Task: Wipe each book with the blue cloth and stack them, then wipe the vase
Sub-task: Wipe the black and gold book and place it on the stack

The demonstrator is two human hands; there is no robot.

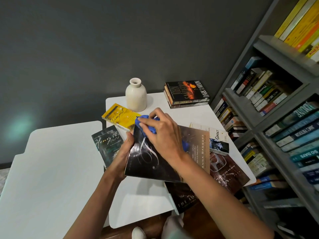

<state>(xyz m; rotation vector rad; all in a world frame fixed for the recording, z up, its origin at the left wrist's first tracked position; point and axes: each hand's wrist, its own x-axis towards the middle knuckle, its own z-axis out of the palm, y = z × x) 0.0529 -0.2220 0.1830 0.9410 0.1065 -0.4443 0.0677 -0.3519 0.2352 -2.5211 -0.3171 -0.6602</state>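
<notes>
2 hands: left hand [123,153] grips dark book [146,163], right hand [164,133] clutches blue cloth [149,129].

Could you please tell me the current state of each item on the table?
Dark glossy book: tilted, left hand grips its edge.
Blue cloth: bunched in right hand, pressed on that book.
Cream ceramic vase: upright, untouched.
Stack of dark paperbacks: closed, lying flat.
Yellow paperback: closed, lying flat.

Right grip [162,130] with blue cloth [148,128] atop dark book [151,163], left grip [124,152] on its edge, vase [136,96] behind.
</notes>
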